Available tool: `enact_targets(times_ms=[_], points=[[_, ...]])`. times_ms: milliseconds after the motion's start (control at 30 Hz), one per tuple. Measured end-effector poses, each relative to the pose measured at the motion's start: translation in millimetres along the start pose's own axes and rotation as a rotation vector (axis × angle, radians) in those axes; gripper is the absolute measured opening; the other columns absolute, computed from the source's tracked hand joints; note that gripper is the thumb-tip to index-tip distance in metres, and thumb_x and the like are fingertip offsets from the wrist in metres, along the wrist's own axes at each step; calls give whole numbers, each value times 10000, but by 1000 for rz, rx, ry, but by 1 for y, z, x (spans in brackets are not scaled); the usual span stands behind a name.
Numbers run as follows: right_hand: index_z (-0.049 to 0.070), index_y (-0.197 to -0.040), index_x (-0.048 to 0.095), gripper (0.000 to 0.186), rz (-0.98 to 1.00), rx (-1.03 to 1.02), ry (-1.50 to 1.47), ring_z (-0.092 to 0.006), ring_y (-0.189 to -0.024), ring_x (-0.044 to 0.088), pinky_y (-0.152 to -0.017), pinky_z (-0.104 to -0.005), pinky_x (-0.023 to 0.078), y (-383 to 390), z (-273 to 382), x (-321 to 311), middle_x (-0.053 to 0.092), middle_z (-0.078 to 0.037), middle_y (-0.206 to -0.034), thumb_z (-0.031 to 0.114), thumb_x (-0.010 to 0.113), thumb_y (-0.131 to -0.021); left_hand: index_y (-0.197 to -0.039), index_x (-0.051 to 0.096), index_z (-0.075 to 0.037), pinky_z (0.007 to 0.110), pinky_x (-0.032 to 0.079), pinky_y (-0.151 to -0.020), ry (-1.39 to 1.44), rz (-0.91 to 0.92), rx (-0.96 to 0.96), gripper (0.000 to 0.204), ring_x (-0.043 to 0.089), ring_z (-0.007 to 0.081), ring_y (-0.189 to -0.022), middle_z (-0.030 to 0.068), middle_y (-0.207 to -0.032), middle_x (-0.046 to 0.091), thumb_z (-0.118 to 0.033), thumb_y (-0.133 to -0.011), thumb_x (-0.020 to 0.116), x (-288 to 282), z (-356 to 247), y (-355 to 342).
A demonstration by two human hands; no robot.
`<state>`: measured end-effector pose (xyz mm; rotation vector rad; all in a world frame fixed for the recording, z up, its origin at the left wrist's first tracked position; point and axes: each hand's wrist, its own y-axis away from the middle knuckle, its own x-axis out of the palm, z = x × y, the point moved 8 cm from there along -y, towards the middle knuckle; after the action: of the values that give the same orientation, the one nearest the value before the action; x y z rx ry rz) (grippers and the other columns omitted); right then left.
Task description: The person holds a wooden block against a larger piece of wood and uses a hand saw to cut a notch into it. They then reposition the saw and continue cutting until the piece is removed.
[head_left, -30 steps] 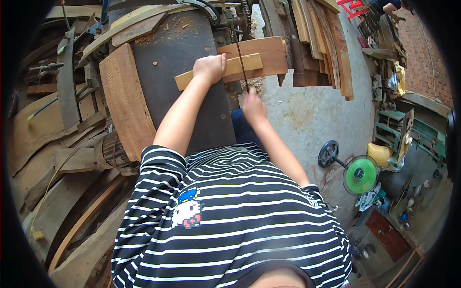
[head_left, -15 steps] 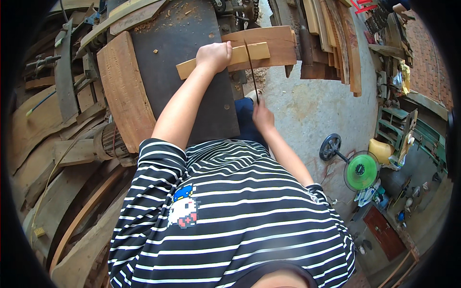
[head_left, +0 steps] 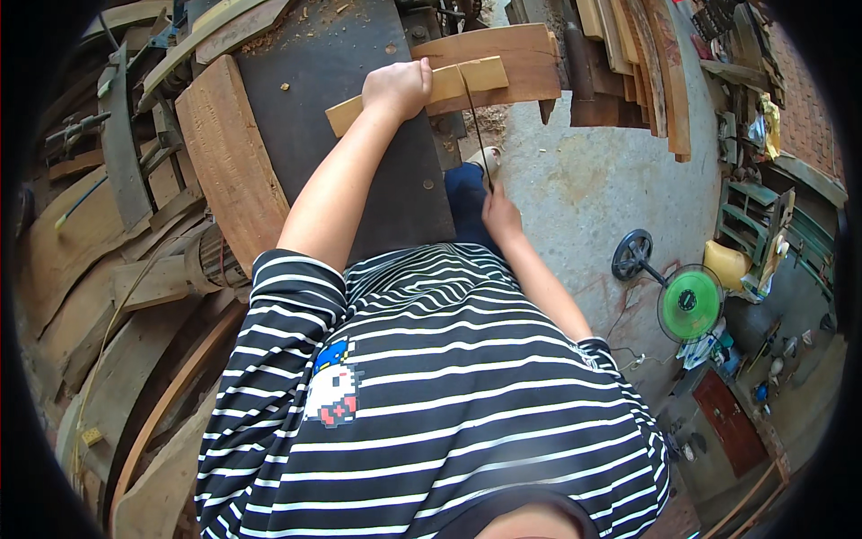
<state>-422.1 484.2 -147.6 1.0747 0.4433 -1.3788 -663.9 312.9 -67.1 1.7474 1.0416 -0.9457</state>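
Now right hand (head_left: 503,218) farther from strip (head_left: 447,83)

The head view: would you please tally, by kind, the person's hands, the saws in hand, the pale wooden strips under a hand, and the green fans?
Hands, left hand and right hand: 2
Saw: 1
Pale wooden strip: 1
Green fan: 1
Total: 5

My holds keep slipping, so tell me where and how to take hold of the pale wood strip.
Hold the pale wood strip by its left half, probably best from above and the near side, like the left hand's grip: that half lies over the dark table, while the thin saw meets the narrow strip's right half.
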Motion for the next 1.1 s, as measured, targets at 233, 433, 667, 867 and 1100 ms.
enact_targets(times_ms=[233, 433, 667, 867, 1100], points=[[36, -1086, 459, 227, -129, -66, -38, -443, -693, 612, -605, -540, 481, -75, 68, -40, 631, -260, -781, 192, 432, -924, -827, 675, -81, 460, 519, -714, -20, -56, 17, 518, 653, 344, -791, 164, -817, 674, -363, -961, 261, 0, -1, 0], [13, -1079, 453, 243, 4, 16, -14, -476, -679, 592, -592, -565, 471, 6, -6, -4, 602, -294, -720, 201, 440, -926, -849, 673, -94, 455, 519, -722, -30, -40, -9, 506, 654, 337, -803, 154, -837, 677, -369, -958, 262, 2, 0, 2], [21, -1044, 450, 224, -18, -29, -16, -456, -675, 607, -591, -556, 478, -49, 42, -31, 615, -275, -723, 210, 446, -923, -873, 669, -103, 457, 516, -728, -57, -42, -8, 509, 652, 333, -817, 148, -851, 677, -376, -960, 248, 2, -2, -1], [31, -1035, 449, 214, -113, -70, -17, -442, -679, 617, -589, -546, 484, -64, 71, -44, 609, -277, -693, 213, 441, -923, -814, 696, -109, 434, 525, -727, -57, -109, 4, 513, 665, 316, -797, 133, -833, 687, -359, -945, 269, 2, 1, -1], [37, -1097, 481, 273, 40, 41, 22, -472, -670, 600, -604, -564, 473, 17, -16, -12, 615, -277, -725, 244, 448, -923, -859, 671, -101, 456, 518, -721, -51, -57, -23, 509, 654, 333, -802, 148, -840, 678, -370, -957, 250, 1, 0, 1]])
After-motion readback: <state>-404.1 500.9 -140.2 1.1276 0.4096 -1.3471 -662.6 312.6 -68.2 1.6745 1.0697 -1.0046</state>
